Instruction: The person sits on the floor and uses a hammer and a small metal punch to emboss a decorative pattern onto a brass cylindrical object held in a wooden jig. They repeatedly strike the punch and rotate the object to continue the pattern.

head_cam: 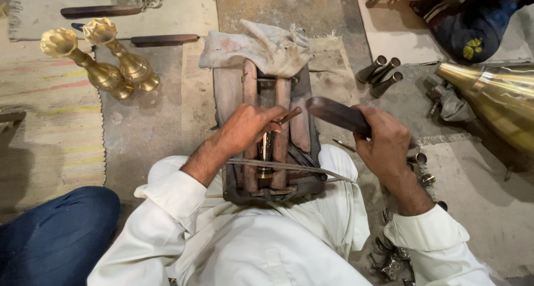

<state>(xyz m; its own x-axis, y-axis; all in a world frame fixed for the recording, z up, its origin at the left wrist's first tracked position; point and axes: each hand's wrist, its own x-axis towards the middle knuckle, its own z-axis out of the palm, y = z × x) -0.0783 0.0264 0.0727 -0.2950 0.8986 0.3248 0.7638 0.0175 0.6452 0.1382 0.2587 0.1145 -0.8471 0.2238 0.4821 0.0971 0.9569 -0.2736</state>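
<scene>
I see my left hand (245,129) closed around a thin rod-like tool (289,116), its tip poking out past my fingers, and pressed down over a small brass piece (265,152) that sits between the wooden bars of a low wooden frame (267,147) on the floor in front of my lap. My right hand (386,144) is wrapped tight on a dark wooden mallet (336,115), which is raised just beside the tool's end, its head pointing toward my left hand. A crumpled cloth (261,47) lies over the far end of the frame. To the left, two brass vases (105,63) stand together on the concrete. Three small brass tubes (381,72) lie to the right, and a large brass vessel (495,97) lies beyond them near another person's leg (467,25).
</scene>
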